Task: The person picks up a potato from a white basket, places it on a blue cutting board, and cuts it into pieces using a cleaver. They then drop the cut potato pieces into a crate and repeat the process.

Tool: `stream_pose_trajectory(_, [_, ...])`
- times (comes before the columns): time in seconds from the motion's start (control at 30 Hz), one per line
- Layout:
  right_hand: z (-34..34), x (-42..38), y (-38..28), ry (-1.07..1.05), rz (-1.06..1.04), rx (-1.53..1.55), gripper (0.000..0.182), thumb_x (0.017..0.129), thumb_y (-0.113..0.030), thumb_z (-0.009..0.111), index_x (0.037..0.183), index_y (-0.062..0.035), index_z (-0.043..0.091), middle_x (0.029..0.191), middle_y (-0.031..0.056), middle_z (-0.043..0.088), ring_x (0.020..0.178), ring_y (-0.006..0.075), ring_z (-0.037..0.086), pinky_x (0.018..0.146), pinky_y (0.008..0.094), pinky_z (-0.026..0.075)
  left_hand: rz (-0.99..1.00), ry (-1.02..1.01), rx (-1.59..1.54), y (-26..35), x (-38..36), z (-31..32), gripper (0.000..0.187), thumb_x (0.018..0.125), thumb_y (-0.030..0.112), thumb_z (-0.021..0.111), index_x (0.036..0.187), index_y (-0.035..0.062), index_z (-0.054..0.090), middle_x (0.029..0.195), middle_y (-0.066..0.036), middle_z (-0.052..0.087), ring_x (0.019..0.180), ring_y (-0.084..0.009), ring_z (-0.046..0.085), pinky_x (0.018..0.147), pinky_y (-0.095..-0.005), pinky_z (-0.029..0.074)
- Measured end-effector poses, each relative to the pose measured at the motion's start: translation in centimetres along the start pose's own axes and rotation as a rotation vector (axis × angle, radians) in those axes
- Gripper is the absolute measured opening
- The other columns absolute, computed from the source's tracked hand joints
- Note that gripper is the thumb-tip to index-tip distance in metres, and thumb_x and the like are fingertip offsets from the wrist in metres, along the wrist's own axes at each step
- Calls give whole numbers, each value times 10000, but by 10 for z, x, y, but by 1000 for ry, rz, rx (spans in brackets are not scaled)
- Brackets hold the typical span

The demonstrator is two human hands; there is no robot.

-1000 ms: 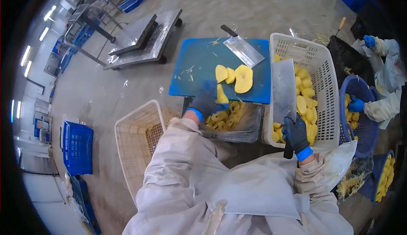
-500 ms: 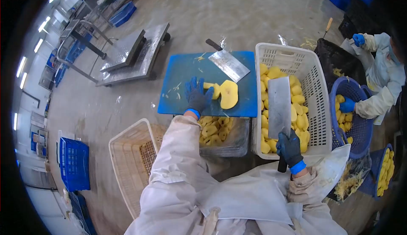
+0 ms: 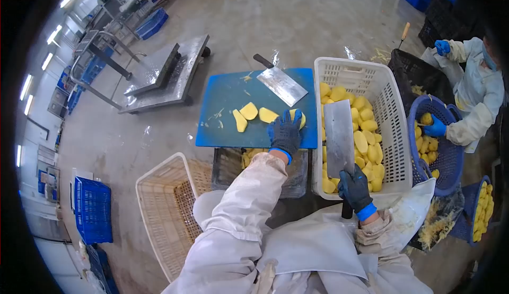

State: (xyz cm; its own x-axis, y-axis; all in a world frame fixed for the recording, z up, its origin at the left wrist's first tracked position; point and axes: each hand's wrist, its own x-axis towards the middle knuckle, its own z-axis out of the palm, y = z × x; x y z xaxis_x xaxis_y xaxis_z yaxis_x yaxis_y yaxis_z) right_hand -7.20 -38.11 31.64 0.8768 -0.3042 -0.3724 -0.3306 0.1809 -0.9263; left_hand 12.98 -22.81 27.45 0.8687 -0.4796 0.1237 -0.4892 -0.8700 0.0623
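My left hand (image 3: 285,134), in a dark blue glove, reaches over the right part of the blue cutting board (image 3: 222,90), its fingers around a yellow potato piece (image 3: 300,118). Three more potato pieces (image 3: 248,111) lie to its left. My right hand (image 3: 356,189) grips the dark handle of a cleaver (image 3: 339,137), whose broad blade points away from me above the white crate (image 3: 400,129) of peeled potatoes (image 3: 368,115). A second cleaver (image 3: 282,86) rests at the board's upper right.
A clear-sided bin (image 3: 294,180) sits below the board, and a cream crate (image 3: 159,198) at lower left. A metal cart (image 3: 175,76) is beyond. At right, a co-worker (image 3: 480,90) reaches into a purple basket (image 3: 448,161) of potatoes.
My left hand has moved right across the board, where the potato is now in several separate pieces. The cleaver in my right hand has shifted slightly left. The co-worker's hand now holds a potato.
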Motion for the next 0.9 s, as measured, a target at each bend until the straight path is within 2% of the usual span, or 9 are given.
stream_pose_trajectory(0.23, [2,-3,-2,-32,-33,-89,99,870,-117,511,954,-77,478,645,6,475,459,70,448,369,214,379,73,205,-219,-33,-58,-7,610,772,370,574,1322,187,385,1251,-209,412,1063,-379,463,876,-490,375])
stream_pose_trajectory(0.33, [7,-7,-9,-38,-35,-126,84,873,-119,508,941,-81,477,658,3,476,467,69,449,367,212,373,-140,395,-53,-92,-69,9,638,754,398,602,1316,171,404,1238,-192,439,1093,-375,452,916,-488,359])
stream_pose_trajectory(0.5, [12,1,-8,-41,6,-48,114,872,-131,522,954,-84,459,660,3,475,467,74,453,366,215,377,-386,412,59,-206,-61,-2,690,757,411,597,1321,83,372,1262,-196,429,1178,-377,398,994,-453,319])
stream_pose_trajectory(0.57, [15,2,-11,-35,15,-62,123,870,-136,527,959,-84,459,660,3,473,466,75,454,366,216,379,-463,174,-122,-233,-51,2,727,753,416,602,1338,75,338,1297,-206,393,1211,-370,363,1010,-445,300])
stream_pose_trajectory(0.63, [13,3,-12,-24,22,-78,133,868,-142,532,963,-83,459,659,3,471,465,75,455,366,218,380,-525,69,-217,-228,-42,-9,718,766,423,588,1346,86,331,1333,-217,355,1236,-369,331,1029,-447,264])
stream_pose_trajectory(0.7, [8,5,-11,41,28,-33,137,865,-148,538,959,-81,464,651,8,471,461,77,457,364,221,379,-601,224,180,-197,-32,-17,653,807,424,544,1331,81,359,1354,-224,333,1243,-380,319,1034,-471,230])
stream_pose_trajectory(0.77, [0,6,-14,81,2,-18,133,865,-143,538,959,-82,467,637,9,469,453,77,454,362,222,378,-365,390,199,-181,-19,-10,615,835,439,508,1320,85,378,1357,-232,326,1250,-403,298,1024,-505,209])
stream_pose_trajectory(0.83, [-14,3,-15,126,-9,-13,129,864,-139,537,960,-83,470,624,9,467,444,77,451,360,222,377,-220,347,-404,-169,4,18,736,776,574,490,1307,71,409,1375,-216,310,1290,-415,216,1064,-502,117])
stream_pose_trajectory(0.9, [-26,3,-18,197,-12,-59,131,865,-131,536,971,-87,474,590,6,459,423,77,439,355,222,374,-355,327,-250,-142,20,27,705,789,600,453,1329,150,395,1390,-196,299,1296,-402,218,1059,-525,108])
